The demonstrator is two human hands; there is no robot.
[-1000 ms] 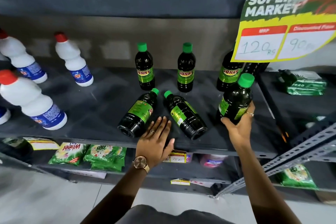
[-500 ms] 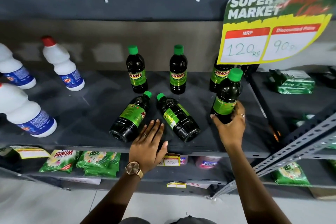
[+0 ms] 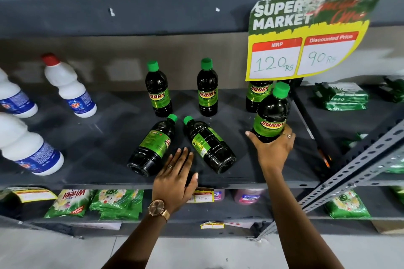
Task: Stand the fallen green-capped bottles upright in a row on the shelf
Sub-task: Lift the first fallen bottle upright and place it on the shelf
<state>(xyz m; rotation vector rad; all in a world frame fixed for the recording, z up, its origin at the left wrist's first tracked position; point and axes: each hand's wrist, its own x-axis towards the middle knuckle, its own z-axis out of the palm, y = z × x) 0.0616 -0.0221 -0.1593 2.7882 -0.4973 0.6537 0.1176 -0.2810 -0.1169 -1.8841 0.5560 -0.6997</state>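
Nearest the camera, the left hand (image 3: pixel 175 178) lies flat at the front lip of the dark shelf (image 3: pixel 98 137), fingers straight and close together, empty, its fingertips (image 3: pixel 184 151) reaching into the gap between two fallen bottles. The left fallen bottle (image 3: pixel 153 146) lies on its side with its base toward the edge and its green cap pointing back; the right fallen bottle (image 3: pixel 208 144) lies the same way, and the two caps nearly meet. To the right, the right hand (image 3: pixel 273 148) wraps its fingers around the bottom of a held bottle (image 3: pixel 272 113), upright with a slight tilt; whether its base touches the shelf cannot be told. Farther back stand three upright bottles: one (image 3: pixel 158 89), a second (image 3: pixel 207 88), and a third (image 3: pixel 256 96) partly hidden behind the hanging price sign (image 3: pixel 306 37).
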